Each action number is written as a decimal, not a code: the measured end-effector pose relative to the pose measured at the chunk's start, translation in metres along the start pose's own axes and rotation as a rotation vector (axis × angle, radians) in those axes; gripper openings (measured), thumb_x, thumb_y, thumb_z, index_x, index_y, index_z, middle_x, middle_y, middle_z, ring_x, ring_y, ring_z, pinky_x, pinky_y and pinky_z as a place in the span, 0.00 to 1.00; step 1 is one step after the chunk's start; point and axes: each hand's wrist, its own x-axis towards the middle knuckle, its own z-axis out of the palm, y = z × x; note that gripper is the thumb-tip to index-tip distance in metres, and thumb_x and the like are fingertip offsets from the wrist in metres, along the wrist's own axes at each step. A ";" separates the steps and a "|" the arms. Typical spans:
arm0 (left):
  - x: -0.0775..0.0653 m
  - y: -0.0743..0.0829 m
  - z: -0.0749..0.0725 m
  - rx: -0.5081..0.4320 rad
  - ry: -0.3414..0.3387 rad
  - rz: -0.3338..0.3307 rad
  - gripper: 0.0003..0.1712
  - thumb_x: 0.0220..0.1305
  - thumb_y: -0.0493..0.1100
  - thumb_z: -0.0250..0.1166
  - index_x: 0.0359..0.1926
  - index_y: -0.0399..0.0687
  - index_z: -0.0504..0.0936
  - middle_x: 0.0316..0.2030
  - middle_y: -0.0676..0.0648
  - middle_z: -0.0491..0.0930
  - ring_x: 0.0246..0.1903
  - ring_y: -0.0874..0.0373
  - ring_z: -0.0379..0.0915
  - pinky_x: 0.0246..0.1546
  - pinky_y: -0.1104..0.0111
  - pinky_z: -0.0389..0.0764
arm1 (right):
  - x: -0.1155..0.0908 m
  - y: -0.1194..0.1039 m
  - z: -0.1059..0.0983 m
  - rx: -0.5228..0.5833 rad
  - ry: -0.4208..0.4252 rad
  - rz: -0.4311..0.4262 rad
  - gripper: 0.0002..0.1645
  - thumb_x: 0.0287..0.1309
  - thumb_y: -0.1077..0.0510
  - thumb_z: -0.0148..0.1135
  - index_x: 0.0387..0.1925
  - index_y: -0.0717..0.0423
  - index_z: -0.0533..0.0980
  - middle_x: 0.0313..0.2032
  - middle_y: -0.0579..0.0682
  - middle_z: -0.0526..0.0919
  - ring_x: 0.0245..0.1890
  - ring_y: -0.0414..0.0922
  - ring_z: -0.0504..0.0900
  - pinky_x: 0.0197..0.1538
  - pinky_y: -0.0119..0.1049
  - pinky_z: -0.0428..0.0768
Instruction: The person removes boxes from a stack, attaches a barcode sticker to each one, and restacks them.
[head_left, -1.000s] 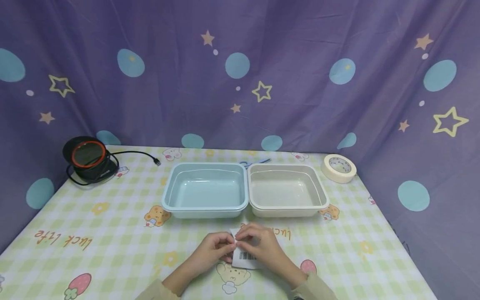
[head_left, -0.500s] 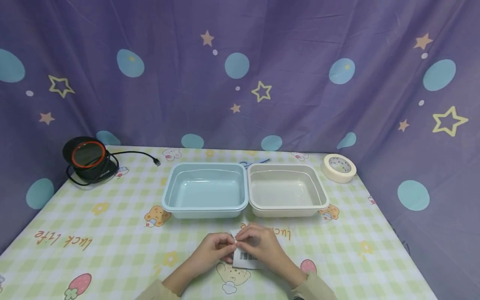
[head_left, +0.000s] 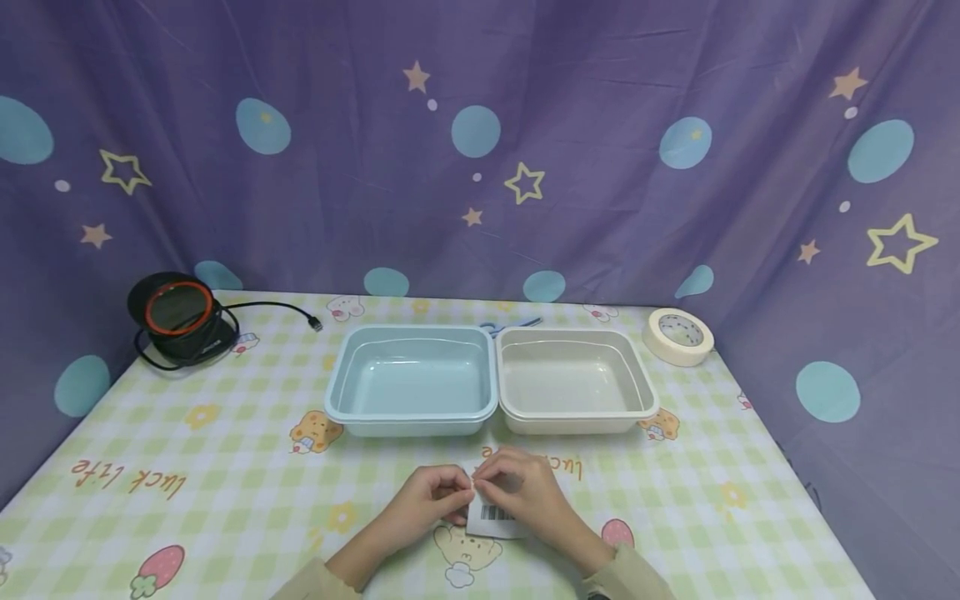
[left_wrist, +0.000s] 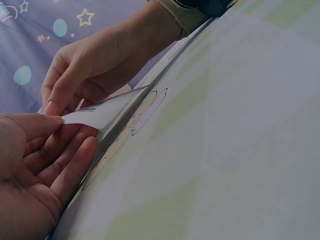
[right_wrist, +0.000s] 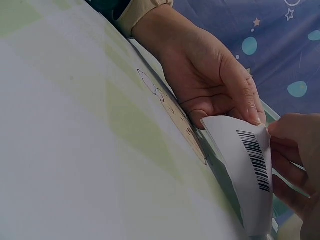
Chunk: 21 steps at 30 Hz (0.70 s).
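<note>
A white sheet with a black barcode, like a barcode label [head_left: 489,525], is held low over the table in front of the two tubs. My left hand [head_left: 422,506] pinches its left edge between thumb and index finger; the other fingers lie loosely curled beneath, as the left wrist view shows. From the right, my right hand [head_left: 531,497] pinches the same edge, thumb and fingertip almost meeting those of the left. In the right wrist view the label [right_wrist: 240,160] bends slightly, its barcode facing that camera. Part of the sheet is hidden behind the right hand.
Behind the hands stand a light blue tub [head_left: 411,417] and a cream tub [head_left: 577,415], side by side. Blue-handled scissors [head_left: 517,325] lie behind them. A masking tape roll [head_left: 677,337] is at back right, a black device with a cable [head_left: 180,321] at back left.
</note>
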 end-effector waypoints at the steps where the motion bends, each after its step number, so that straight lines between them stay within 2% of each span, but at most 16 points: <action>1: 0.000 0.000 0.000 0.001 -0.001 0.002 0.14 0.66 0.37 0.60 0.39 0.22 0.76 0.34 0.37 0.79 0.30 0.69 0.78 0.34 0.69 0.89 | 0.000 0.000 0.000 0.001 -0.001 0.002 0.03 0.54 0.61 0.69 0.29 0.50 0.83 0.34 0.40 0.87 0.39 0.36 0.84 0.51 0.31 0.85; 6: 0.000 0.000 0.000 0.003 -0.001 -0.001 0.14 0.66 0.36 0.60 0.39 0.23 0.76 0.32 0.43 0.78 0.30 0.68 0.77 0.34 0.69 0.89 | 0.000 0.001 0.000 0.009 0.007 0.011 0.02 0.56 0.60 0.68 0.29 0.50 0.82 0.33 0.41 0.86 0.37 0.35 0.84 0.48 0.30 0.85; 15: -0.001 0.000 0.000 0.006 0.009 -0.034 0.13 0.66 0.35 0.60 0.39 0.23 0.76 0.33 0.41 0.80 0.30 0.68 0.78 0.33 0.72 0.88 | 0.000 0.001 0.001 0.036 0.083 0.034 0.05 0.52 0.65 0.69 0.29 0.53 0.81 0.33 0.45 0.87 0.37 0.41 0.85 0.44 0.28 0.86; 21: 0.000 0.000 0.000 0.017 0.018 -0.047 0.12 0.66 0.35 0.60 0.39 0.24 0.76 0.33 0.41 0.80 0.31 0.67 0.79 0.33 0.71 0.88 | 0.000 0.003 0.002 0.035 0.110 0.050 0.04 0.53 0.65 0.68 0.29 0.53 0.81 0.32 0.47 0.87 0.36 0.40 0.85 0.41 0.29 0.87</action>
